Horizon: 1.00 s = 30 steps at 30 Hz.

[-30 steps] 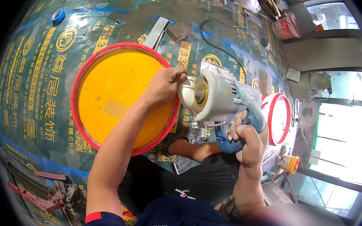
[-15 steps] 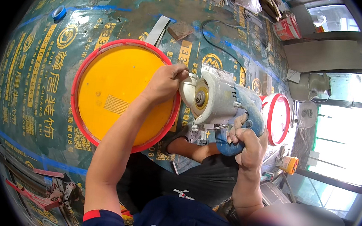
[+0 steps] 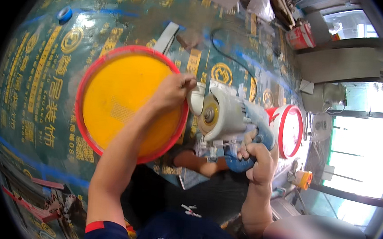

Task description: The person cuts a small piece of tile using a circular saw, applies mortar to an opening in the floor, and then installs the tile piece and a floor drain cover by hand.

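My left hand [image 3: 172,90] is closed, gripping a white plastic pipe elbow [image 3: 196,100] over the right rim of a round bucket with a yellow top [image 3: 136,86] and red rim. My right hand [image 3: 259,159] wraps around the blue handle of a handheld disc cutter [image 3: 234,113] with a grey guard. Its round yellowish disc [image 3: 210,115] faces the elbow, close beside it; whether they touch I cannot tell. My right fingers sit by the trigger area, partly hidden by the handle.
Printed green sheeting [image 3: 38,91] covers the floor. A blue tape roll [image 3: 64,14] lies far left, and a grey strip [image 3: 166,38] behind the bucket. A black cable [image 3: 231,55] curves across the floor. A red-rimmed white bucket [image 3: 290,131] stands right, and a red metal tool [image 3: 39,206] lies near left.
The cutter and both hands have shifted slightly left and downward in the picture. The elbow stays in my left hand and the cutter in my right.
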Motion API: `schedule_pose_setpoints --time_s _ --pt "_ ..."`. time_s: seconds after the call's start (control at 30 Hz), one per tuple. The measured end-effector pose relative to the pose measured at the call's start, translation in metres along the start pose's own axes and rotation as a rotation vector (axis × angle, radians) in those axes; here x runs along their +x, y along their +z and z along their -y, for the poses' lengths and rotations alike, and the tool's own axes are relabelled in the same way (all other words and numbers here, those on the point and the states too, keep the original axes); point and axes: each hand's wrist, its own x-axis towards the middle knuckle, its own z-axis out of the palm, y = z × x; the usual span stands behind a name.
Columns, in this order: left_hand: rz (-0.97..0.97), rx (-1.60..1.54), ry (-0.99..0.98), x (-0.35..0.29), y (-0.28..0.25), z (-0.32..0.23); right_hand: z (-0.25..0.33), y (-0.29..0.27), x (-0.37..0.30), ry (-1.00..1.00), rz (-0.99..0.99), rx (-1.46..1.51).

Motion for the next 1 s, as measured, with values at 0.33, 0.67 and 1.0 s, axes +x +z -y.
schedule_pose_setpoints --time_s 0.33,0.67,1.0 --pt "-0.088 -1.228 -0.207 -0.005 -0.015 -0.007 0.019 -0.044 0.017 -0.084 -0.181 0.265" --pt "0.095 -1.483 -0.051 -0.007 -0.03 0.023 0.015 -0.091 0.095 0.202 -0.087 0.507" --pt "0.037 -1.314 -0.106 0.002 -0.022 0.01 -0.114 -0.092 0.316 0.524 -0.373 0.472"
